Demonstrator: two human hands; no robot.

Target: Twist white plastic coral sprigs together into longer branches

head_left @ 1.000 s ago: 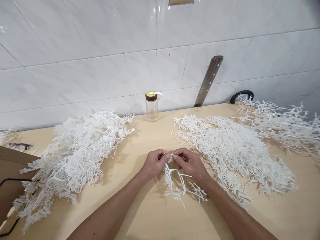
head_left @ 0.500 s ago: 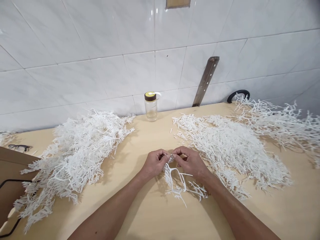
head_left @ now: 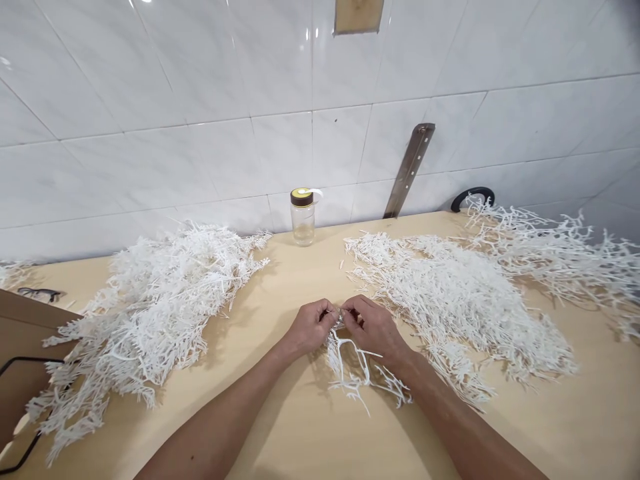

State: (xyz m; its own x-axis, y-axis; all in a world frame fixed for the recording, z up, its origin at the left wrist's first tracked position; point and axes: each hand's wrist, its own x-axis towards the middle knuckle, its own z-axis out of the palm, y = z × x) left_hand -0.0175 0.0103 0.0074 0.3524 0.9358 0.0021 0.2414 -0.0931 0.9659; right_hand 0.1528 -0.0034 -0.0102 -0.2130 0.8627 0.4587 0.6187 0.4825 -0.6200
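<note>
My left hand (head_left: 311, 325) and my right hand (head_left: 374, 325) meet above the middle of the wooden table (head_left: 300, 433), fingertips pinched together on the top of a white branched plastic sprig (head_left: 353, 373). The sprig hangs down from the pinch and its twigs rest on the table between my wrists. A big heap of the same white sprigs (head_left: 145, 313) lies to the left. Another heap (head_left: 460, 307) lies to the right, close to my right hand.
A small clear jar with a yellow-brown lid (head_left: 303, 215) stands by the tiled wall. A metal strip (head_left: 409, 170) leans on the wall, a black handle (head_left: 470, 197) beside it. More sprigs (head_left: 555, 253) at far right. Glasses (head_left: 37, 292) and a cardboard box (head_left: 23, 360) at left.
Both hands have stayed pinched on the sprig and have drawn slightly closer together. The view has tipped a little; nothing else on the table has moved.
</note>
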